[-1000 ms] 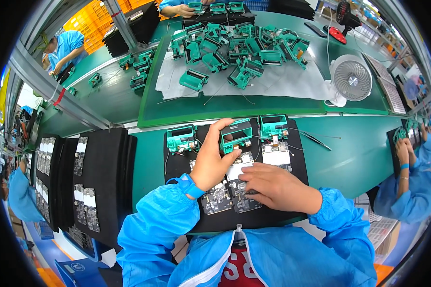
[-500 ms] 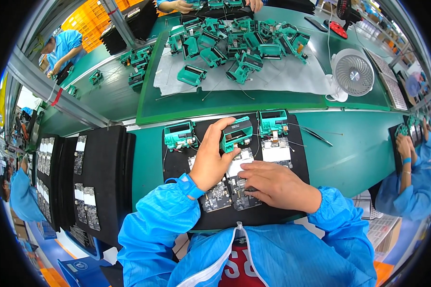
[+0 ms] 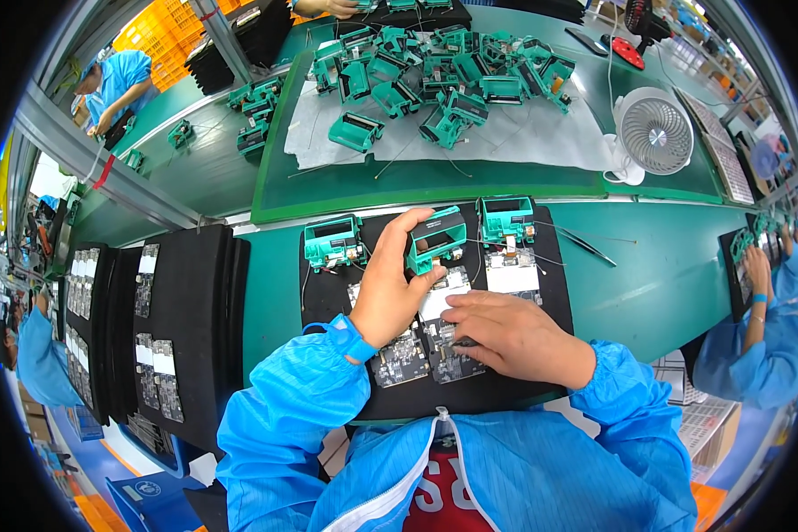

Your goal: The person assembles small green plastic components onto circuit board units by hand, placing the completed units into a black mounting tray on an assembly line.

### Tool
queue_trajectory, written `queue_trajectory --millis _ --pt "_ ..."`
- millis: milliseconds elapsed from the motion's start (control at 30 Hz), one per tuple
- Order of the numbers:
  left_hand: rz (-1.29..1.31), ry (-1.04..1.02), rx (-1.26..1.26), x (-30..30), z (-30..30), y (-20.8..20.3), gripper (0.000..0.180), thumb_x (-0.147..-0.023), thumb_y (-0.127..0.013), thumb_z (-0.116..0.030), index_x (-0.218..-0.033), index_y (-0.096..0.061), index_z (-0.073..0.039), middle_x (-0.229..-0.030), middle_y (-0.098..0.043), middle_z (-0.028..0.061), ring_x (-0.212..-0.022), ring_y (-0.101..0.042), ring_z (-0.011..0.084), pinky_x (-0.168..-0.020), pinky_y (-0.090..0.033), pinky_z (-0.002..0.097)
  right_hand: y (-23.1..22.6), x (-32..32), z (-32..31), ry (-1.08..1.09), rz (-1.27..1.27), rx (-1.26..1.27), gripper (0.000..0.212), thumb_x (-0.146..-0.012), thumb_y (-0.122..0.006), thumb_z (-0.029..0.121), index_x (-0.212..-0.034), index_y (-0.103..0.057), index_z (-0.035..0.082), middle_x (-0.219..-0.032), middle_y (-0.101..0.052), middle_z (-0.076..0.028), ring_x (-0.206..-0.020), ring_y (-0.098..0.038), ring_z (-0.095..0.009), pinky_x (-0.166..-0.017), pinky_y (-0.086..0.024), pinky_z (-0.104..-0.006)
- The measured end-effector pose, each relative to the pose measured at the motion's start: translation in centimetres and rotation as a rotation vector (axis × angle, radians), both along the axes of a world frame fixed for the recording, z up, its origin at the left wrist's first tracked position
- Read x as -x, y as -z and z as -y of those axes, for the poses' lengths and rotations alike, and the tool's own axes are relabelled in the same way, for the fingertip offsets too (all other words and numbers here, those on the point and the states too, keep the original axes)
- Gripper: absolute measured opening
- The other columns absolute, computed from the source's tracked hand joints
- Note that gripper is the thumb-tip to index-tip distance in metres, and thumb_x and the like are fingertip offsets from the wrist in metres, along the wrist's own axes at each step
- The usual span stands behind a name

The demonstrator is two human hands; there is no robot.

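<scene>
Left hand (image 3: 392, 288) gripped a green housing (image 3: 438, 238) at the far end of a circuit board (image 3: 443, 356), while the right hand (image 3: 516, 335), its grip hidden, curled over that board in what seemed an aligning step, calling next for steadiness.

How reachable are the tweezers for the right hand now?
Probably yes: the tweezers lie beside the black mat, with nothing bulky between them and the right hand. It would have to leave the circuit board.
</scene>
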State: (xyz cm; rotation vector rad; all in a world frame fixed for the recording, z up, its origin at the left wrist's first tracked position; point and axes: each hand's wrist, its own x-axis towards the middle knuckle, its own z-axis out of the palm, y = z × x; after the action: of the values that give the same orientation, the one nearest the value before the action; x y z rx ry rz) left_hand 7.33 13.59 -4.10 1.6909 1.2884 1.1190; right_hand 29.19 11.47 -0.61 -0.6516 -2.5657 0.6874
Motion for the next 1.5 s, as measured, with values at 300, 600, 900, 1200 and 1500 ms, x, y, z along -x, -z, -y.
queue_trajectory --millis 300,600,900,1200,1500 --pt "-0.187 0.027 -0.145 -0.5 0.1 -0.6 0.072 -0.08 -0.075 0.008 -0.142 -0.045 -0.011 -0.13 -0.053 0.0171 -0.119 -0.056 0.0396 -0.101 -0.047 0.041 -0.2 0.1 -0.2 0.012 0.011 0.015 0.028 -0.079 -0.079 0.008 -0.103 -0.066 0.003 -0.127 -0.068 -0.013 -0.127 -0.061 -0.031 -0.105 -0.053 -0.0435" --pt "-0.188 0.073 -0.206 0.0 -0.1 0.0 0.08 -0.078 -0.065 0.017 -0.146 -0.041 -0.017 -0.115 -0.049 0.0199 -0.105 -0.056 0.0458 -0.088 -0.049 0.049 -0.9 1.3 -3.8 0.197 -0.02 -0.123 0.017 -0.086 -0.072 0.01 -0.1 -0.066 0.006 -0.087 -0.068 -0.012 -0.083 -0.068 -0.034 -0.07 -0.053 -0.044" --pt "-0.204 0.089 -0.136 0.1 0.0 -0.3 0.082 -0.073 -0.063 0.021 -0.144 -0.042 -0.013 -0.119 -0.052 0.0191 -0.11 -0.056 0.0427 -0.093 -0.049 0.0434 -0.1 3.1 -4.4 0.101 0.164 -0.43 0.017 -0.074 -0.067 0.008 -0.087 -0.057 0.007 -0.079 -0.061 -0.006 -0.074 -0.064 -0.027 -0.066 -0.049 -0.0404" --pt "-0.164 0.088 -0.108 0.1 0.2 -0.8 0.08 -0.074 -0.06 0.021 -0.145 -0.042 -0.012 -0.123 -0.051 0.02 -0.114 -0.055 0.044 -0.097 -0.048 0.0438 -0.5 3.7 -4.0 0.119 0.213 -0.5 0.017 -0.072 -0.067 0.009 -0.085 -0.055 0.009 -0.076 -0.058 -0.004 -0.071 -0.063 -0.023 -0.062 -0.047 -0.0386" --pt "-0.317 -0.009 -0.346 3.4 1.1 -4.0 0.069 -0.082 -0.075 -0.006 -0.146 -0.051 -0.013 -0.145 -0.045 0.0229 -0.132 -0.046 0.0429 -0.112 -0.04 0.0482 -1.4 2.8 -4.0 0.202 0.133 -0.332 0.023 -0.076 -0.077 0.012 -0.095 -0.064 0.008 -0.086 -0.065 -0.007 -0.08 -0.066 -0.03 -0.068 -0.053 -0.0414"
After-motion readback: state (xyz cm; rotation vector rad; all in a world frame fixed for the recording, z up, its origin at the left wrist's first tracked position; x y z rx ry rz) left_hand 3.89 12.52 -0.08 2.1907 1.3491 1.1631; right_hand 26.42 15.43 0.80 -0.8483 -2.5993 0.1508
